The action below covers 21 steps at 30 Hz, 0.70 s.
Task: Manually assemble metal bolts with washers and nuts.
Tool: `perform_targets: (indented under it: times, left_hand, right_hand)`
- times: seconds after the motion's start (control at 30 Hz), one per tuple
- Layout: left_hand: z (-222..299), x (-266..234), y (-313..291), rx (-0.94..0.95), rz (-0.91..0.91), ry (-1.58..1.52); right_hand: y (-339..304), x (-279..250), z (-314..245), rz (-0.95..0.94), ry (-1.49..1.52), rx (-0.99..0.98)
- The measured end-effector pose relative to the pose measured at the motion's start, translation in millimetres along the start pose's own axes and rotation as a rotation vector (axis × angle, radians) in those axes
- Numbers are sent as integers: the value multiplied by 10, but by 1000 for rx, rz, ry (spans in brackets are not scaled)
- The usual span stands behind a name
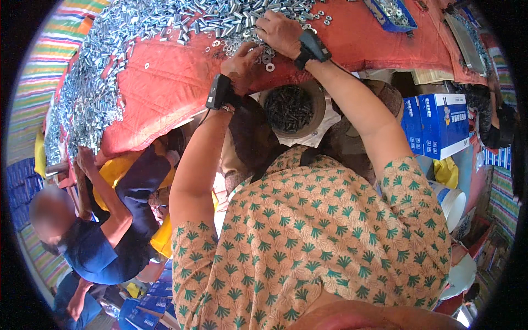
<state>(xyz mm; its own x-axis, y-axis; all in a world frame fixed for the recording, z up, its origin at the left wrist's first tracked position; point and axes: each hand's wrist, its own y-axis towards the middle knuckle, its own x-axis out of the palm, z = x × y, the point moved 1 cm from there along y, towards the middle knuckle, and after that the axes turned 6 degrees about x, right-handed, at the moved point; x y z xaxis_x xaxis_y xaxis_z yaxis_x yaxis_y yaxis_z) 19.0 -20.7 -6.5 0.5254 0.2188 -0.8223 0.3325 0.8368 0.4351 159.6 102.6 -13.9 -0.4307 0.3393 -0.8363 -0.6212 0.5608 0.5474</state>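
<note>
Both my hands work at the near edge of a red cloth-covered table (176, 77). My left hand (240, 63) is closed, its fingers curled beside a small heap of flat washers (231, 45); whatever it pinches is hidden. Just right of it and farther in, my right hand (280, 36) bends its fingers down at the edge of a big pile of silvery metal sleeves (220, 21). Its fingertips are drawn together, and I cannot make out what is in them. One larger washer (270, 67) lies near the table edge, below the hands.
Between my knees stands a round bucket (320, 110) holding dark bolts (289, 109). A blue tray (397, 19) of small parts sits at the far right. Blue boxes (440, 126) are stacked to my right. At the left, another person (104, 236) reaches toward more metal parts (82, 115).
</note>
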Motion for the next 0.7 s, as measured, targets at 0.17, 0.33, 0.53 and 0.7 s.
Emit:
perform_targets:
  times: [0.17, 0.33, 0.53, 0.7]
  left_hand:
    - [265, 182, -77, 4, -112, -192]
    - [299, 379, -23, 197, -179, 144]
    - [240, 252, 165, 102, -140, 24]
    - [267, 188, 315, 137, -142, 58]
  right_hand:
    - [-45, -202, 121, -100, -22, -121]
    - [-116, -264, 312, -16, 231, -52]
    - [-194, -475, 392, 86, 230, -45]
    - [-530, -605, 280, 38, 337, 109]
